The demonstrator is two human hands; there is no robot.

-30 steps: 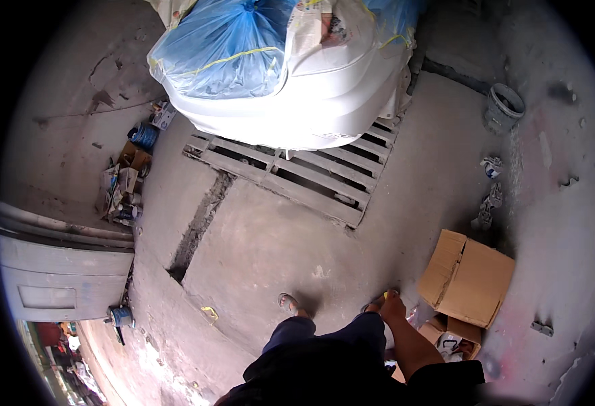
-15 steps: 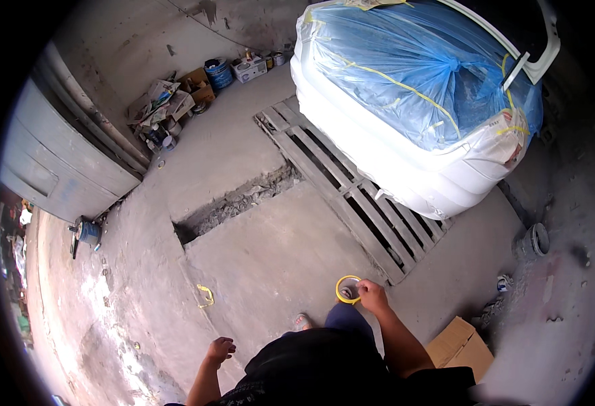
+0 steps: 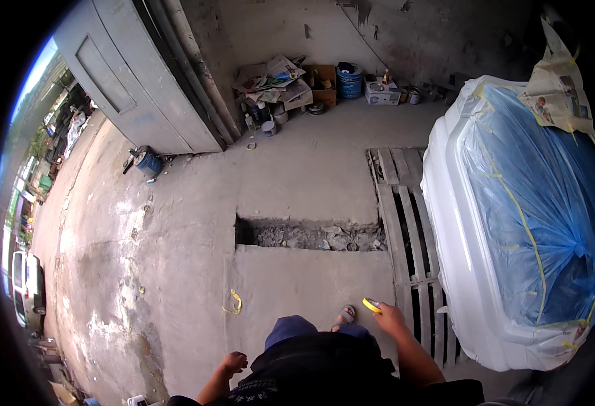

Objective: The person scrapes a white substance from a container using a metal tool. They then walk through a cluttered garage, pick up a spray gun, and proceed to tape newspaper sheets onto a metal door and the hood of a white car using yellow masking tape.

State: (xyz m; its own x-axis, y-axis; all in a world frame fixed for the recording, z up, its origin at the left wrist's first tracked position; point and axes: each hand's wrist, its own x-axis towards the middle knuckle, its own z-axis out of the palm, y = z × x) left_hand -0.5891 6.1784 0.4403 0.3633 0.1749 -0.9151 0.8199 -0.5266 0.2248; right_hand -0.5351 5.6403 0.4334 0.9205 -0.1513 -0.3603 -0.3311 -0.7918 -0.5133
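One yellow tape roll (image 3: 372,306) is clamped in the fingers of the right hand (image 3: 391,318), left of the white vehicle body (image 3: 463,284). The left hand (image 3: 233,363) hangs curled; whether its fingers touch, I cannot tell. The roll has just tipped edge-on: seemingly carried, not applied.

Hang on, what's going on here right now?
The person's right hand holds a roll of yellow tape; the left hand is apart from it, with nothing visible in it. To the right stands a white car, partly covered in blue plastic. A loose yellow strip lies on the floor.
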